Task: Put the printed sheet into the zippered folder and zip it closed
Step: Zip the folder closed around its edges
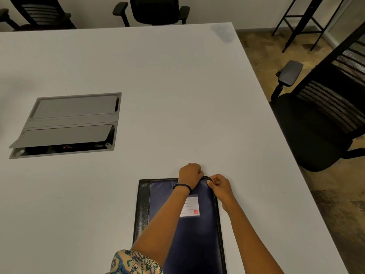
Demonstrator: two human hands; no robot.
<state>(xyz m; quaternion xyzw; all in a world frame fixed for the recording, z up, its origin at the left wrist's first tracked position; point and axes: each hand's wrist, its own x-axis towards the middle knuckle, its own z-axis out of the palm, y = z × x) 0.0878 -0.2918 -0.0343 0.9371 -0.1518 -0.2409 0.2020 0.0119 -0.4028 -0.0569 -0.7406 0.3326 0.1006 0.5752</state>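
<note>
- A wide white counter point(158, 86) fills most of the view, with carpet beyond its right edge.
- A black mesh office chair point(320, 115) stands off the counter's right side; two more black chairs point(158, 10) sit at the far edge.
- A grey cable hatch point(67, 123) is set into the counter at left, its near flap partly raised.
- The zippered folder point(193, 234), dark blue with a black spine strip on its left, lies flat at the near edge and looks closed over. A white label point(190, 207) with a red mark sits on its cover.
- Both forearms reach over the folder to its far right corner.
- The left hand point(190, 174), a dark band on its wrist, is closed in a grip on the top edge.
- The right hand point(220, 184) pinches the rounded corner just beside it, fingers curled tight.
- The printed sheet cannot be seen.
</note>
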